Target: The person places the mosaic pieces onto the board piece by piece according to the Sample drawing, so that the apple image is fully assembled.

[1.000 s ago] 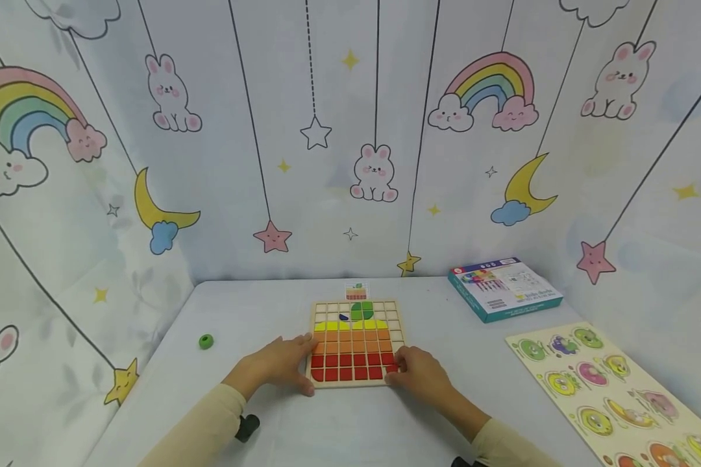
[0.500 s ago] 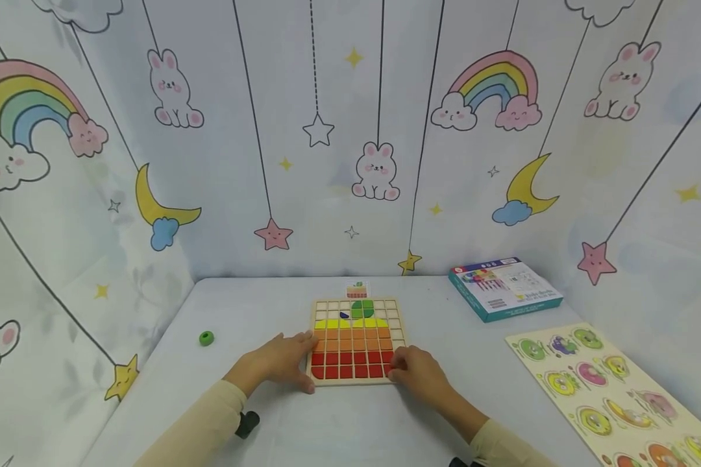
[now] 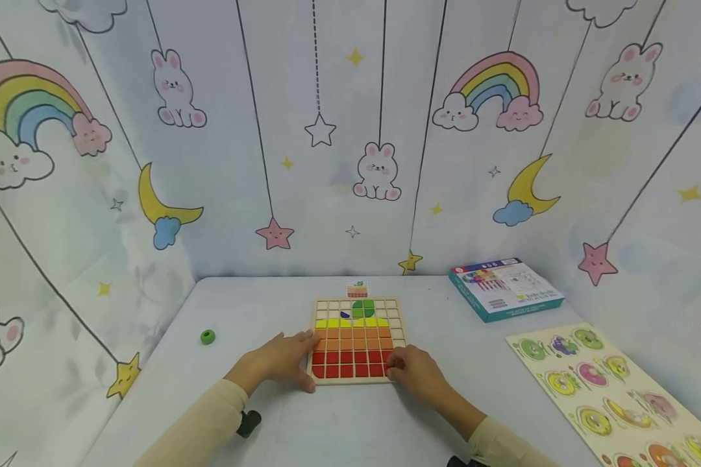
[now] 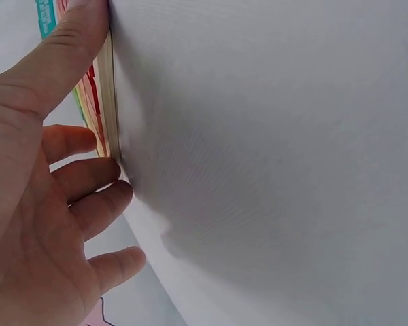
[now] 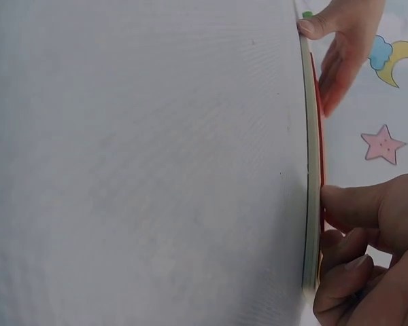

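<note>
A wooden grid board [image 3: 350, 382] lies flat in the middle of the table in the head view. Rows of red, orange and yellow tiles fill much of it, with green leaf tiles and a small blue piece above. My left hand [image 3: 282, 363] rests against the board's left edge, fingers extended; its thumb touches the near edge [image 4: 110, 88] in the left wrist view. At the lower right corner my right hand [image 3: 418, 375], fingers bent, holds a red tile [image 5: 322, 212] between thumb and finger at the board. Those fingers partly cover the tile.
Behind the board lies a small picture card [image 3: 359, 289]. A green bead [image 3: 207, 336] sits at the left. The teal-edged box [image 3: 505, 289] is at the back right, with a fruit-picture board [image 3: 607, 389] in front of it. A patterned curtain surrounds the table.
The red tile at the lower right corner, askew a second ago, now sits more in line with its row. My right hand has shifted only slightly; the left stays put.
</note>
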A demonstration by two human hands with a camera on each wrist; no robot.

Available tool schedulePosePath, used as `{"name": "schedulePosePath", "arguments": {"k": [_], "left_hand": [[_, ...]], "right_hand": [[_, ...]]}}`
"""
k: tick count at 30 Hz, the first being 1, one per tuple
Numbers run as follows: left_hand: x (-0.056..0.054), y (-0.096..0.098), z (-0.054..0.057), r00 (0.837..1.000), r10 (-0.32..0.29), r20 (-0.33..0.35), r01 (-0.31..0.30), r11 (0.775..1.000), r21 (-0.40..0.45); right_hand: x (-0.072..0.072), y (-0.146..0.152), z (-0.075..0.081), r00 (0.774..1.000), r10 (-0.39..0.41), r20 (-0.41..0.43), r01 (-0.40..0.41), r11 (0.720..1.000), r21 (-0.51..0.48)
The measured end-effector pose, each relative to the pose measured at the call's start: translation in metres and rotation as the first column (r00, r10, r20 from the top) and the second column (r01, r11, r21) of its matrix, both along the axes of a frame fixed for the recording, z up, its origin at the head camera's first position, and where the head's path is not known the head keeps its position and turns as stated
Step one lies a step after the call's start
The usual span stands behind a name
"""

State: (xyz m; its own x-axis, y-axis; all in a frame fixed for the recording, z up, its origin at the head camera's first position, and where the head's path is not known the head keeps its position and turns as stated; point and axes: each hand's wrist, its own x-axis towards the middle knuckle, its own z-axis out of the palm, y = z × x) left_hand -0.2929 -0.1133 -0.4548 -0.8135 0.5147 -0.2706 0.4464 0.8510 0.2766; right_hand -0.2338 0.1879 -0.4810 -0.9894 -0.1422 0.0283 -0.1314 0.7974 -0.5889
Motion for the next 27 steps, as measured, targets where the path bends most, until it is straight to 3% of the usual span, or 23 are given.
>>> {"name": "schedulePosePath", "arguments": {"k": [6, 9, 15, 20, 27], "left_hand": [[0.001, 0.000, 0.001, 1.000, 0.001, 0.002, -0.001, 1.000, 0.008], [0.001, -0.001, 0.000, 1.000, 0.001, 0.005, -0.001, 1.000, 0.011], [0.001, -0.001, -0.004, 1.000, -0.004, 0.008, 0.004, 1.000, 0.014], [0.001, 0.000, -0.005, 1.000, -0.020, 0.019, 0.019, 0.999, 0.043], [0.003, -0.001, -0.001, 0.999, -0.039, -0.019, 0.040, 0.998, 0.046]], "right_hand": [[-0.002, -0.001, -0.002, 1.000, 0.017, 0.017, -0.017, 1.000, -0.009], [-0.002, -0.003, -0.002, 0.995, 0.095, -0.004, -0.095, 0.993, 0.066], [0.002, -0.011, 0.001, 0.949, 0.315, 0.018, -0.307, 0.908, 0.285], [0.002, -0.012, 0.004, 0.936, 0.349, 0.048, -0.346, 0.888, 0.301], [0.000, -0.009, 0.011, 0.912, 0.407, 0.039, -0.393, 0.846, 0.360]]}}
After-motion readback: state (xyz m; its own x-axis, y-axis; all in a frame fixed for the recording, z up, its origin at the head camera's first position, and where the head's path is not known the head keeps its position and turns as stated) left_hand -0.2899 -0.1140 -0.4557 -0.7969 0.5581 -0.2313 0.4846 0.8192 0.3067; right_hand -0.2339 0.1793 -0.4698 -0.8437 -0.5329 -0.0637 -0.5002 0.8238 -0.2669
